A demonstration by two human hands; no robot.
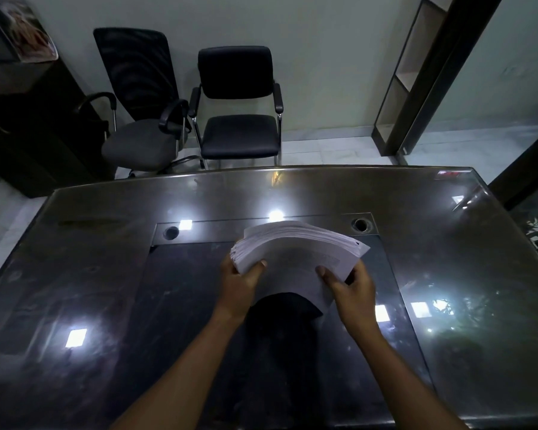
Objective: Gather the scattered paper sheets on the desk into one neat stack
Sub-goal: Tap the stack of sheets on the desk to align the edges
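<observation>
Thick sheaf of white printed paper sheets (298, 252), bowed and fanned, held above the middle of the dark glass-topped worktop (106, 274). Left hand (241, 282) and right hand (350, 282) each clamp a near corner. To square it well, loosen both grips and tap the long edge on the worktop.

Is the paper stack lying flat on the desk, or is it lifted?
Lifted: both hands, left hand and right hand, hold the paper stack at its sides, bowed.

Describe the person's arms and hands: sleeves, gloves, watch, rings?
Both forearms are bare as far as the frame shows, with no sleeve in view. The left hand and right hand are ungloved. No watch, bracelet or ring is visible on wrists or fingers.
</observation>
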